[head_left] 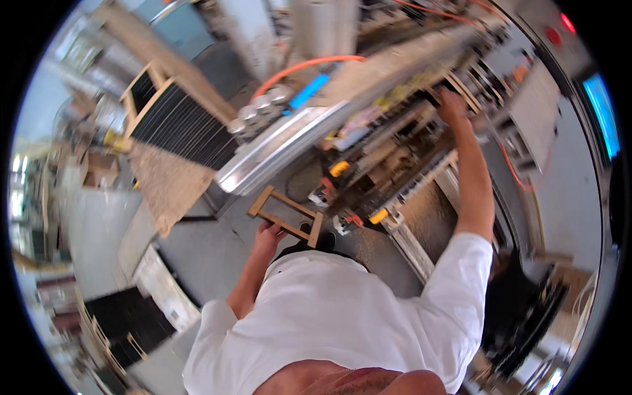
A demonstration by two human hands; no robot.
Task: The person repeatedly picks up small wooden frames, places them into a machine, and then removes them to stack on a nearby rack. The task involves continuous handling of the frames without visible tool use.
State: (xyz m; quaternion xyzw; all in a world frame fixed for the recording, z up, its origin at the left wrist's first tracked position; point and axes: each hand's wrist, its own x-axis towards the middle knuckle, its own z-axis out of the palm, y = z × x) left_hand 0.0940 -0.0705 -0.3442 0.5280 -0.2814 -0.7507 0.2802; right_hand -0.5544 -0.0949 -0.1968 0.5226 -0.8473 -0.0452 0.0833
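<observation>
Low in front of my body, my left hand [266, 238] is closed around a side bar of a small brown wooden frame [316, 230], which has two long bars joined by crosspieces. The frame is tilted and held clear of the machine. My right arm stretches far forward and right, and my right hand [451, 106] is at the far end of a long machine [401, 141]. It is beside a light wooden frame piece [465, 92] there. Blur and the small size hide how its fingers are set, and whether they touch that piece.
A silvery metal rail [283, 148] runs along the machine's left side, with an orange hose [303, 64] beyond it. Left of it, a stack of dark slatted panels [184, 125] rests on a board [161, 178]. Sawdust [421, 214] lies below the machine. A lit screen [599, 108] stands at right.
</observation>
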